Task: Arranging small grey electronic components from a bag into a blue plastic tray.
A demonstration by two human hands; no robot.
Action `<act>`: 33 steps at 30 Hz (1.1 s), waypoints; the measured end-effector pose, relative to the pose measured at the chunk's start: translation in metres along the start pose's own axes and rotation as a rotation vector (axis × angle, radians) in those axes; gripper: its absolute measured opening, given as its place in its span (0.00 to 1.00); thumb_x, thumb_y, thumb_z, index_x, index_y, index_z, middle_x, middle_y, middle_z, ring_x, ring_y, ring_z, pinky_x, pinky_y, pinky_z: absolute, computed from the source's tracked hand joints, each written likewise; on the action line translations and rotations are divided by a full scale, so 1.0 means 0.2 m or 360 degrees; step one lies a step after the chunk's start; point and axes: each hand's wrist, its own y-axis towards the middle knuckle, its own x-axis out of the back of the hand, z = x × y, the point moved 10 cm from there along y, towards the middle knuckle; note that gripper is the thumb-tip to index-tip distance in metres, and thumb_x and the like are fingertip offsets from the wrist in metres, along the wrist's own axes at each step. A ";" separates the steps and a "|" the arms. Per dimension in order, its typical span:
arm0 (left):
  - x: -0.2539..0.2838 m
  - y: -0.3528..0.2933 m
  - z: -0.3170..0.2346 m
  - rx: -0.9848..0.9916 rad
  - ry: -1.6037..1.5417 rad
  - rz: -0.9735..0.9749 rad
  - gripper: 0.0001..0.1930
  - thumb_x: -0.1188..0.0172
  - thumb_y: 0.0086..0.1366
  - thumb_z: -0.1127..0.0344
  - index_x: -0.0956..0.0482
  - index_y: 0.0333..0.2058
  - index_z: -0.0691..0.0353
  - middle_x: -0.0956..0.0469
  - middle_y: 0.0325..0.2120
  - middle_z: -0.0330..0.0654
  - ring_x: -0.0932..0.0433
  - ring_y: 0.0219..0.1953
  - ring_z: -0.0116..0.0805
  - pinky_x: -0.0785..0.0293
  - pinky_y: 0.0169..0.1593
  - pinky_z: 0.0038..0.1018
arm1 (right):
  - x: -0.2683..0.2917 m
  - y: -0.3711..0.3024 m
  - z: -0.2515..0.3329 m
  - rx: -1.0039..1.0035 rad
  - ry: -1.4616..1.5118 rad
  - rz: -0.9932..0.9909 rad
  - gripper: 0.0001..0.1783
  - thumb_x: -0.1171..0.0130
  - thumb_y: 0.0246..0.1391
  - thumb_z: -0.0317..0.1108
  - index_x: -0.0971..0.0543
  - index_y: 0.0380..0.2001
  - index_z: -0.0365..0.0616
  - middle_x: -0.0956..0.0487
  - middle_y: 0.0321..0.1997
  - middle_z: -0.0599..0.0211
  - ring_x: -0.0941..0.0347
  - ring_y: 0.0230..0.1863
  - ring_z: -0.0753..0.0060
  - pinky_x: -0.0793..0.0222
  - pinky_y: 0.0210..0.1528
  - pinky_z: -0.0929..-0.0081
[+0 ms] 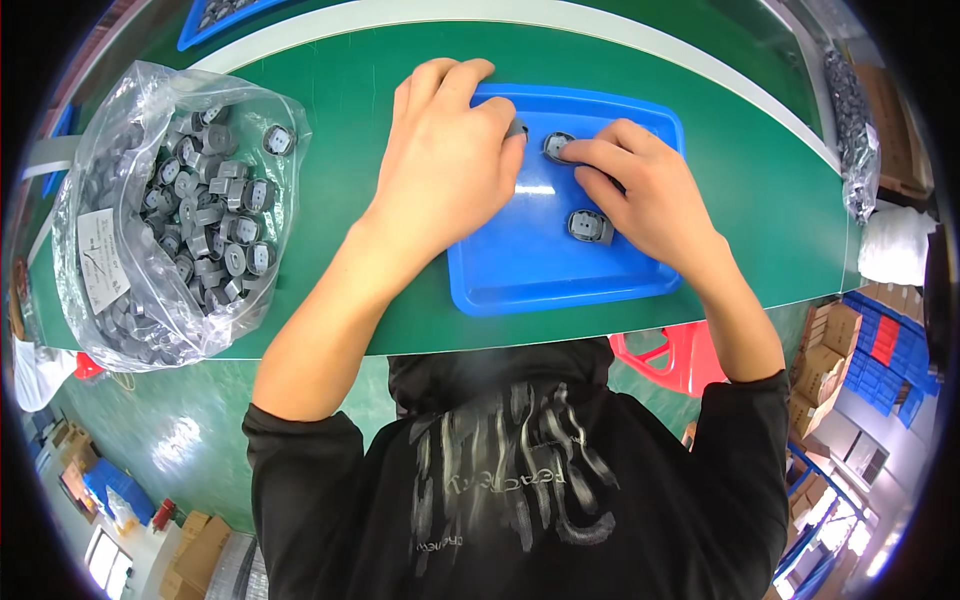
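Note:
A shallow blue tray (560,292) lies before me on the green table. Over its left side, my left hand (445,140) has its fingers closed round a small grey plastic part (517,129), of which only an edge shows. My right hand (640,185) reaches in from the right, its index fingertip touching a round grey plastic part (557,147) in the upper middle of the tray. Its thumb is bent beneath the index finger, and a dark spot between them cannot be made out. Another grey part (590,226) rests in the tray below that hand.
To the left stands an open clear plastic bag (180,215) full of similar grey parts, with a white label (103,258). One loose grey part (279,140) is at its right edge. A second blue tray (222,15) sits beyond the table's far edge. A red stool (675,360) is below the near edge.

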 end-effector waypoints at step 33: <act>0.01 0.02 0.08 -0.0068 -0.0110 0.0064 0.14 0.26 0.54 0.65 0.21 0.34 0.62 0.28 0.62 0.49 0.35 0.66 0.55 0.32 0.64 0.45 | 0.01 0.11 0.08 0.0316 -0.0109 -0.0238 0.12 0.32 0.52 0.28 0.14 0.41 0.45 0.21 0.38 0.65 0.22 0.40 0.60 0.24 0.40 0.65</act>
